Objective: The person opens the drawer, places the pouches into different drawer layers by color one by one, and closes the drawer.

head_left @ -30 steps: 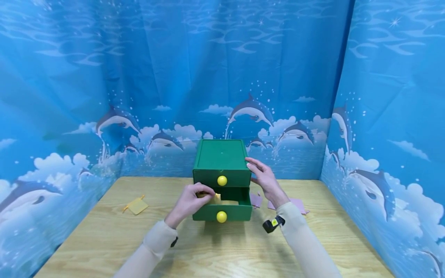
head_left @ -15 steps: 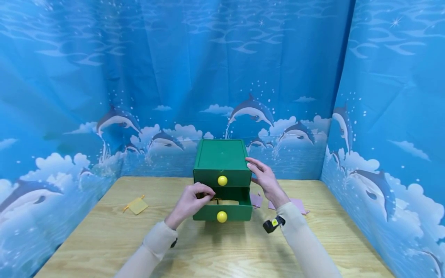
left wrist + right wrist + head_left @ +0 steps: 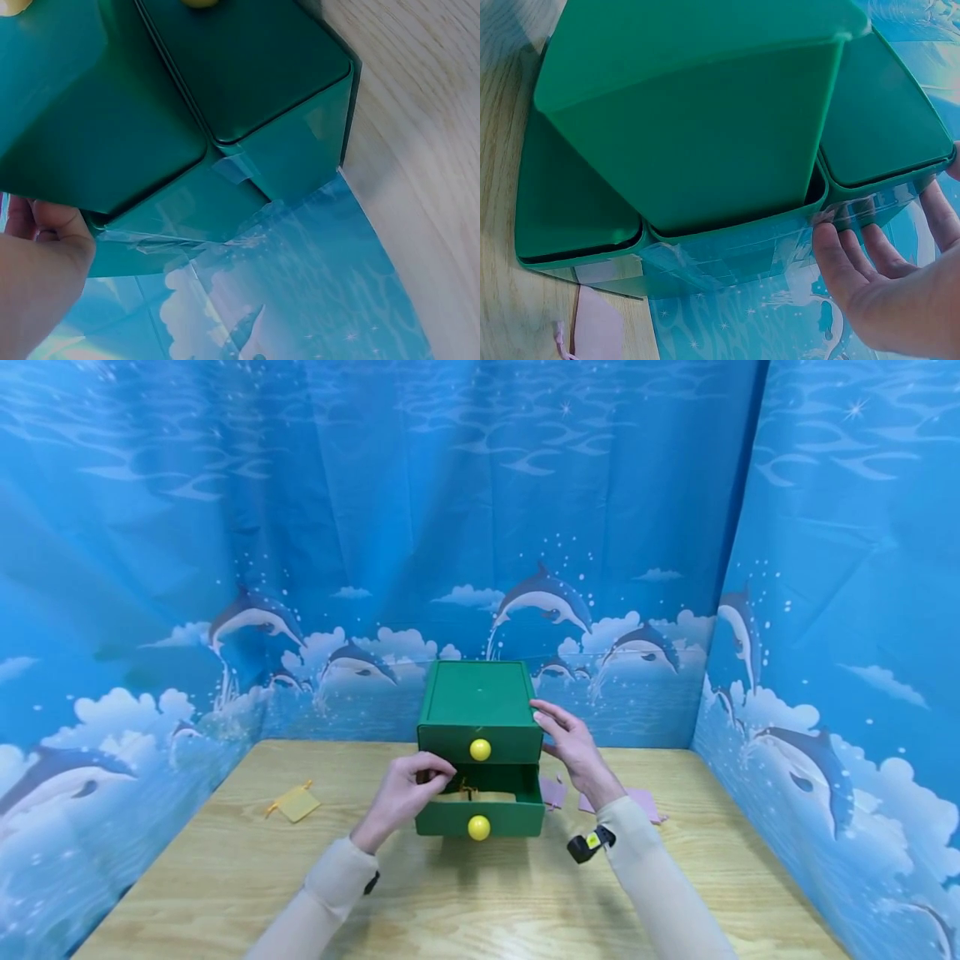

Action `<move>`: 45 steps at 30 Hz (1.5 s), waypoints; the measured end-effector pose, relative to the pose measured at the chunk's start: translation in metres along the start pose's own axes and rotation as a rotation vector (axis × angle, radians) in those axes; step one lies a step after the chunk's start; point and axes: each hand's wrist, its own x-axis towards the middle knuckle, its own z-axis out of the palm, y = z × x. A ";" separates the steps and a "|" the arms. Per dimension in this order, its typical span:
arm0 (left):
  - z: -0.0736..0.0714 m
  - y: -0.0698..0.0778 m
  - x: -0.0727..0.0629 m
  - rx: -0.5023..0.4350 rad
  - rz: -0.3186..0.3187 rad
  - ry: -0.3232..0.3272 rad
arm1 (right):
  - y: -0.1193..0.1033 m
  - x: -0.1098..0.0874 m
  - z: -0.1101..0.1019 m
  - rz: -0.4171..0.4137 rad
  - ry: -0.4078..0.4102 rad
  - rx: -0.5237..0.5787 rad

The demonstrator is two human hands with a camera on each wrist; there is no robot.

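Observation:
A green drawer cabinet [image 3: 477, 693] stands mid-table. Its middle drawer [image 3: 510, 819], with a yellow knob [image 3: 478, 827], is pulled out. Inside lies a yellow drawstring pouch [image 3: 495, 797] with an orange cord, partly hidden by the drawer front. My left hand [image 3: 401, 789] is over the drawer's left rim, thumb and index finger bent close together, with nothing visible between them; in the left wrist view its curled fingers [image 3: 56, 221] are partly behind the drawer. Fingers of my right hand [image 3: 573, 747] rest fairly straight against the cabinet's right side, as the right wrist view also shows.
Another yellow pouch [image 3: 297, 803] lies on the table to the left. Lilac pouches [image 3: 553, 793] lie right of the cabinet, partly behind my right arm. A blue dolphin-print curtain [image 3: 360, 568] closes off the back and sides. Clear tape [image 3: 236, 168] crosses the cabinet's side.
The yellow pouch at my left fingertips has dropped down into the drawer. My left hand has since moved slightly left. The right hand has stayed against the cabinet.

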 end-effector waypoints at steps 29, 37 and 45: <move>-0.039 -0.026 -0.008 -0.245 -0.233 0.162 | 0.001 0.000 -0.001 0.006 0.016 -0.017; -0.057 -0.039 -0.013 -0.143 -0.276 0.077 | 0.000 0.000 0.000 0.012 0.016 -0.004; -0.078 -0.063 -0.021 -0.079 -0.398 0.011 | 0.001 0.000 0.000 0.005 0.008 -0.002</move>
